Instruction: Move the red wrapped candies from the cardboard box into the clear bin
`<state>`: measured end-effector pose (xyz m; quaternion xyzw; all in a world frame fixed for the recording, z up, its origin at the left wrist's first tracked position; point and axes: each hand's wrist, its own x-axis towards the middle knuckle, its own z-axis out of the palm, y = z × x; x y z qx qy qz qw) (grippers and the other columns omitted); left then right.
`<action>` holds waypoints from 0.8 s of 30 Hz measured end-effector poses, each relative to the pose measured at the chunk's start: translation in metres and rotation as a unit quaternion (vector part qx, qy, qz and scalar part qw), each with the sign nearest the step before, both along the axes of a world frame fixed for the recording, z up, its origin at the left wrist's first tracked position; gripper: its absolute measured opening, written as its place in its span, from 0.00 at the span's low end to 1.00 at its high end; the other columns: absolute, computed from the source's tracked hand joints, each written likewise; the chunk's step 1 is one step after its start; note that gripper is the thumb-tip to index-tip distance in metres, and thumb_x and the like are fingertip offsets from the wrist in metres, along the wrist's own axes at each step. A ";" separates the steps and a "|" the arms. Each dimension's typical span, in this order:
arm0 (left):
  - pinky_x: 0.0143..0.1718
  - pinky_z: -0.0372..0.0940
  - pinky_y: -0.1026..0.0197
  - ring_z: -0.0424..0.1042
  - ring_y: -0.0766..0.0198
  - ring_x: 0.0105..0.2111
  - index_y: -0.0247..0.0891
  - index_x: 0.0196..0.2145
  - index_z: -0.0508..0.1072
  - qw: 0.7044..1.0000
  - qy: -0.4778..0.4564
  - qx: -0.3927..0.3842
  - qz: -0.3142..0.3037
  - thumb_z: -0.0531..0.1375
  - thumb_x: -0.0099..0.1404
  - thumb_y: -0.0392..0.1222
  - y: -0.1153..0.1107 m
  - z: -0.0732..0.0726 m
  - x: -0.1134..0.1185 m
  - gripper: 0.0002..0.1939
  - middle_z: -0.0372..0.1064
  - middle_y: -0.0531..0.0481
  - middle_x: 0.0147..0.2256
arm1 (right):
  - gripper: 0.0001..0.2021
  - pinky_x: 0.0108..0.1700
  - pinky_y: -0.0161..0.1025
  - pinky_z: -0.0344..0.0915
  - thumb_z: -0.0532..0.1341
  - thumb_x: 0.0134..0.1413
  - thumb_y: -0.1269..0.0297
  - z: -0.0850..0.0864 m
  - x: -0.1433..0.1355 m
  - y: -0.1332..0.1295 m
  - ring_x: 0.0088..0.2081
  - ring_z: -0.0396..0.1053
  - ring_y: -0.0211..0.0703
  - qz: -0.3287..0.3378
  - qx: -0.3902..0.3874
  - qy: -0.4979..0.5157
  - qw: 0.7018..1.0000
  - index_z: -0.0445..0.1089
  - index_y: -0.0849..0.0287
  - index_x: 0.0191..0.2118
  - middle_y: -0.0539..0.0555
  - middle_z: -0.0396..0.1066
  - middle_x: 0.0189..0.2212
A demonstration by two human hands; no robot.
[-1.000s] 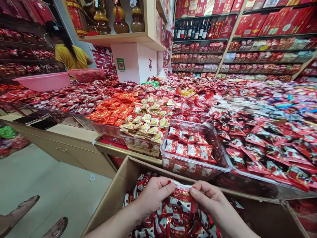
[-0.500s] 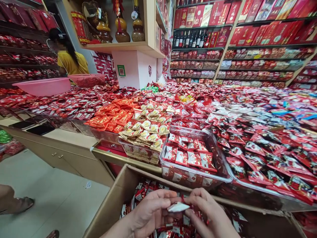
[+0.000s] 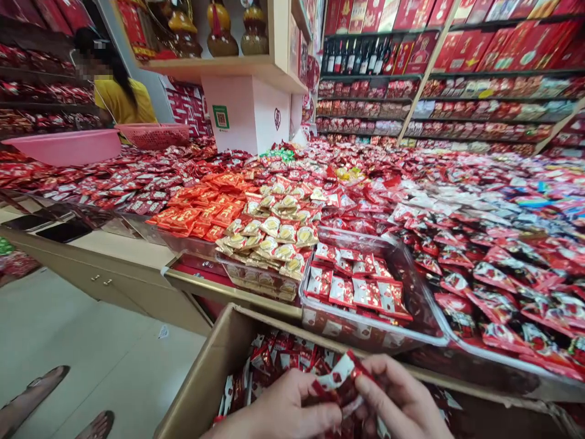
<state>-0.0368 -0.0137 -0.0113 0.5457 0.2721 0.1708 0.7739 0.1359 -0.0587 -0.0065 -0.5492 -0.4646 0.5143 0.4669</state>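
My left hand [image 3: 292, 407] and my right hand [image 3: 400, 396] are close together over an open cardboard box [image 3: 194, 372]. Between them is a red-and-white wrapped candy packet [image 3: 340, 373], tilted up. My right thumb and fingers pinch its right side, and my left fingers close on its lower left part. More wrapper shows below it; whether that is a second packet I cannot tell. Inside the box lie loose packets [image 3: 269, 360] of similar red and white, partly hidden by my hands. Just beyond the box, a clear plastic bin [image 3: 375, 326] holds matching packets in rows.
Gold packets [image 3: 274, 238] and orange-red packets [image 3: 201, 210] fill bins left of the clear one. Dark red packets [image 3: 516, 286] heap up on the right. A pink basin [image 3: 68, 148] stands near a person in yellow [image 3: 125, 100]. Someone's feet [image 3: 43, 390] are on the floor at left.
The packet between my hands has turned from lying edge-on to tilted up, showing its printed face. My right hand has shifted slightly right. The view has moved a little, and feet at left have shifted.
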 end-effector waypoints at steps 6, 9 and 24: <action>0.17 0.54 0.73 0.68 0.69 0.22 0.38 0.48 0.64 0.992 -0.070 -0.094 0.043 0.53 0.58 0.54 -0.004 -0.003 0.006 0.24 0.69 0.47 0.30 | 0.09 0.22 0.28 0.59 0.61 0.46 0.58 0.014 0.005 -0.002 0.20 0.60 0.32 -0.017 -0.047 0.113 0.992 0.66 0.59 0.29 0.47 0.65 0.18; 0.25 0.61 0.69 0.69 0.66 0.29 0.40 0.47 0.66 0.978 -0.126 -0.124 0.108 0.56 0.57 0.51 -0.004 -0.004 0.004 0.22 0.68 0.47 0.33 | 0.09 0.29 0.32 0.62 0.64 0.41 0.58 0.023 0.004 -0.005 0.27 0.64 0.35 -0.018 -0.030 0.152 0.988 0.69 0.57 0.28 0.52 0.68 0.33; 0.37 0.60 0.60 0.65 0.63 0.34 0.37 0.39 0.70 0.973 -0.143 0.033 0.178 0.58 0.57 0.44 0.002 0.006 -0.016 0.13 0.66 0.47 0.35 | 0.13 0.31 0.34 0.68 0.64 0.42 0.63 0.066 0.026 -0.002 0.32 0.71 0.43 -0.020 0.096 -0.065 0.993 0.64 0.50 0.36 0.52 0.73 0.31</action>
